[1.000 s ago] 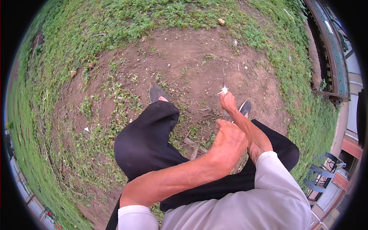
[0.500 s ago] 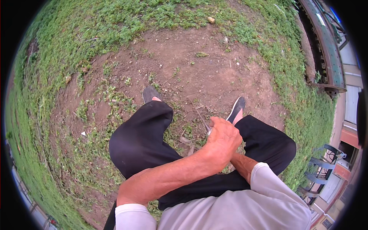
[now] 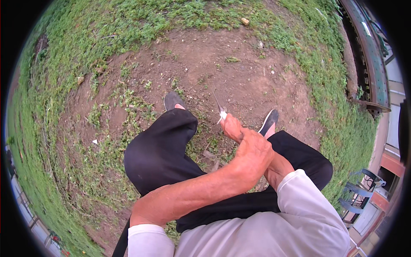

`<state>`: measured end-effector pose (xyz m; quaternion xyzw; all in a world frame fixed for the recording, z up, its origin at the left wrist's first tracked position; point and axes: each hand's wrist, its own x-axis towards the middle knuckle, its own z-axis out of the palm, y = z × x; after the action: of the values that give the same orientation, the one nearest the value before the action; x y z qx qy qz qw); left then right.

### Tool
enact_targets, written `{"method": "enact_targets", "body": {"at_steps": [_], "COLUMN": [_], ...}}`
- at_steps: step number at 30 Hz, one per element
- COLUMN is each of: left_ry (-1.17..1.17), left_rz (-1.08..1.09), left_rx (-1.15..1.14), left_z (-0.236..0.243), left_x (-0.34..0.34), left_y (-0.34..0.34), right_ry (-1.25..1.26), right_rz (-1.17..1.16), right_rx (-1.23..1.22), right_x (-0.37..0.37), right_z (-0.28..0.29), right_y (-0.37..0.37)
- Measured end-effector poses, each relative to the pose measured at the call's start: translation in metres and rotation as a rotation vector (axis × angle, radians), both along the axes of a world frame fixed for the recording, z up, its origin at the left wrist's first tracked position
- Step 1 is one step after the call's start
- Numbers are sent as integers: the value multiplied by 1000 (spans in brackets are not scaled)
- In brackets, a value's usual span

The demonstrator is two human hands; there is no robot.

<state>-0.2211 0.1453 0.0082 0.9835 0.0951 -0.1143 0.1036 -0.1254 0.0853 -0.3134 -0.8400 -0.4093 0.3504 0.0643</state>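
My right hand (image 3: 231, 128) is closed around the lower end of a thin, dark, pointed tool (image 3: 218, 101) with something white at its base. The blade-like part slants up and away over the bare soil; its exact kind cannot be made out. Crossing from the left, my left hand (image 3: 255, 147) lies curled over my right wrist, knuckles up. Its fingertips are hidden underneath. Both hands are between my knees, above the ground.
Bare brown soil (image 3: 231, 51) with loose weeds lies around my dark shoes (image 3: 269, 121). Pieces of wood (image 3: 212, 156) rest between my legs. Green plants (image 3: 141, 21) ring the soil. A long rusty metal beam (image 3: 372, 64) stands at the far right, with a metal frame (image 3: 357, 197) nearer.
My right hand has come out from behind the left and reaches farther forward, carrying the tool away from me. My left hand now sits over the right wrist.
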Motion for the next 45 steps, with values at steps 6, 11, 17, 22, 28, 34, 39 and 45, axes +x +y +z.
{"method": "enact_targets", "body": {"at_steps": [6, 11, 17, 22, 28, 34, 39, 45], "left_ry": [-22, 1, -102, 113, -65, -185, 102, 72], "left_rz": [-7, -27, 10, -23, -35, 28, -36, -38], "left_rx": [-114, -147, -50, -169, -127, 114, -166, -210], "left_z": [4, -4, -9, -2, -6, -14, 3, -1], "left_x": [-10, -2, -8, 7, 5, -10, 7, 22], "left_y": [4, -1, -8, -3, 1, 0, 1, 1], "right_ry": [-203, -110, 39, -162, -101, 142, 134, 175], "right_rz": [191, 126, 53, -159, -100, -73, -81, 182], "right_rx": [421, 235, 34, 208, 75, -48, 245, -19], "right_x": [-21, -7, 31, 108, 134, 20, -33, -6], "right_z": [213, 179, 115, -6, -7, 35, 71, -30], "right_y": [-37, -88, -76, 5, 64, -78, -194, -242]}}
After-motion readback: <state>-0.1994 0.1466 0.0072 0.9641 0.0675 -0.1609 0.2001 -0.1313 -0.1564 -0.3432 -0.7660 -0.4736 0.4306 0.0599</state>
